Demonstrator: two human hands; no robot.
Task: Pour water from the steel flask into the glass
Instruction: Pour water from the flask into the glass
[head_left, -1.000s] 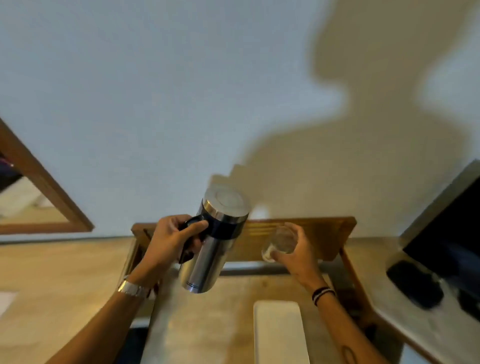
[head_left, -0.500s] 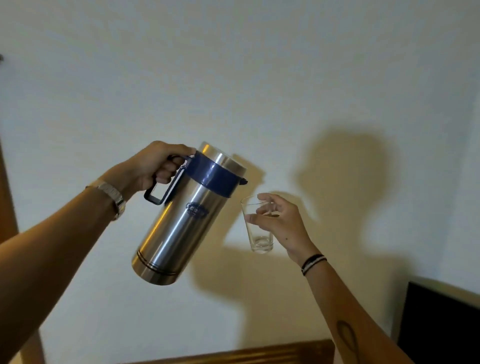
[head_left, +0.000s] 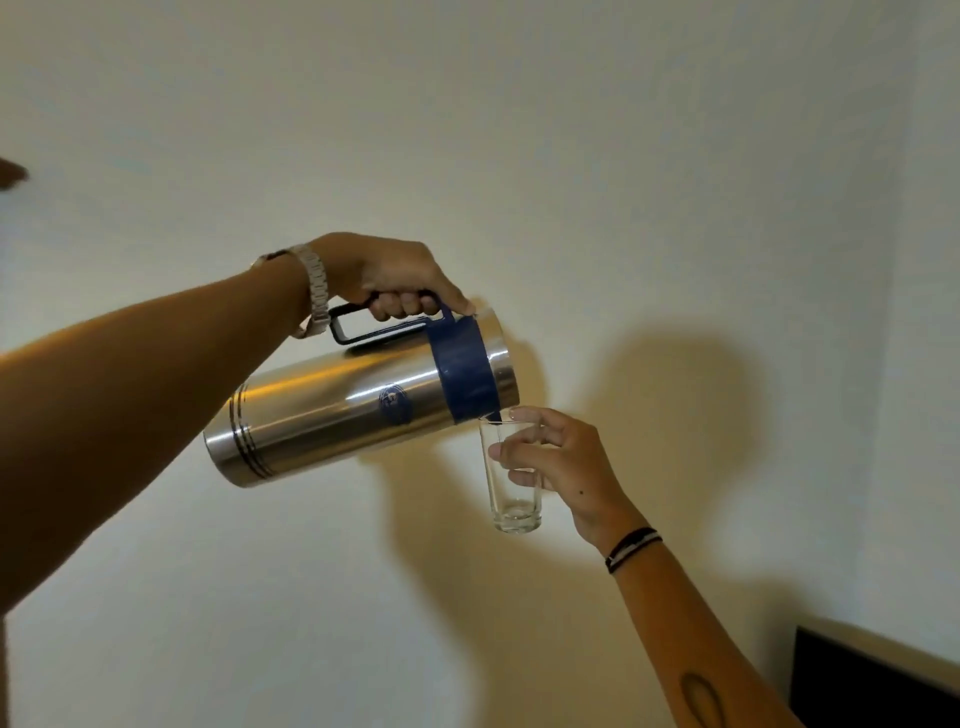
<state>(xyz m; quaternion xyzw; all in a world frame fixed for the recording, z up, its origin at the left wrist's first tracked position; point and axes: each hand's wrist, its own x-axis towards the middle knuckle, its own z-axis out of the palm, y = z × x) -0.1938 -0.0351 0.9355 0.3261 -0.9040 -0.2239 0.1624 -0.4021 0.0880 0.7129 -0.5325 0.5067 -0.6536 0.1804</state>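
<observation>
Flask (head_left: 337, 410) tilted left of glass (head_left: 511, 475), spout over rim; wall (head_left: 571, 156) behind.

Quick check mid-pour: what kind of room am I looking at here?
Probably an ordinary indoor room, likely a home, though little shows: a plain pale wall, a dark screen-like panel at lower right, and household items, a steel flask and a glass.

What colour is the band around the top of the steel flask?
Dark blue. The band wraps the steel flask just below its lid, seen in the head view.
</observation>
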